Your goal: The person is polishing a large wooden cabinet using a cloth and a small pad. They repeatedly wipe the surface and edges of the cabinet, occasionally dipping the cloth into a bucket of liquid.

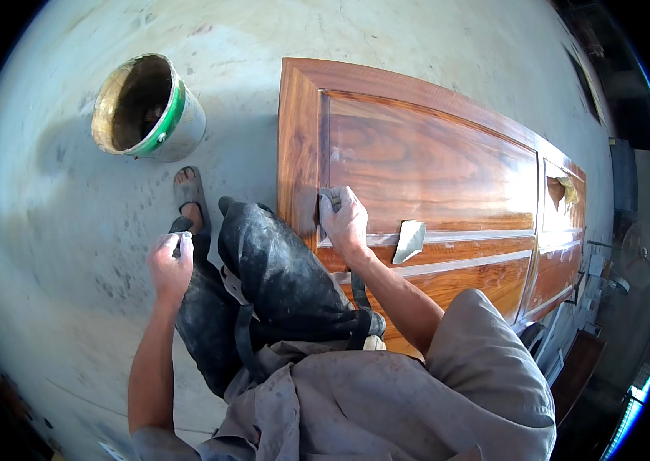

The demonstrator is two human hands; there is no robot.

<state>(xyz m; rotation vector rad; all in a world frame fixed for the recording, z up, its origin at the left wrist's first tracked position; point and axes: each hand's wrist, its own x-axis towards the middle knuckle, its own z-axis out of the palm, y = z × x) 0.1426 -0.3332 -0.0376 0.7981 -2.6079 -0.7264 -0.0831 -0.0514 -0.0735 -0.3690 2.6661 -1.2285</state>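
Observation:
My right hand is closed with its fingers bent round a small grey piece that looks like folded sandpaper, mostly hidden by the fingers. It presses against the inner moulding at the near left of a glossy brown wooden door, which has raised panels. Pale dust lines the door's grooves. A loose, pale grey-green curled sheet lies on the door, right of that hand. My left hand is held in a pinch above my left leg, off the door. Something dark shows at its fingertips, too small to name.
A whitish bucket with a green band and crusted rim stands on the stained pale floor at the upper left. A crumpled yellowish piece lies at the door's far right end. Beyond it stands a fan.

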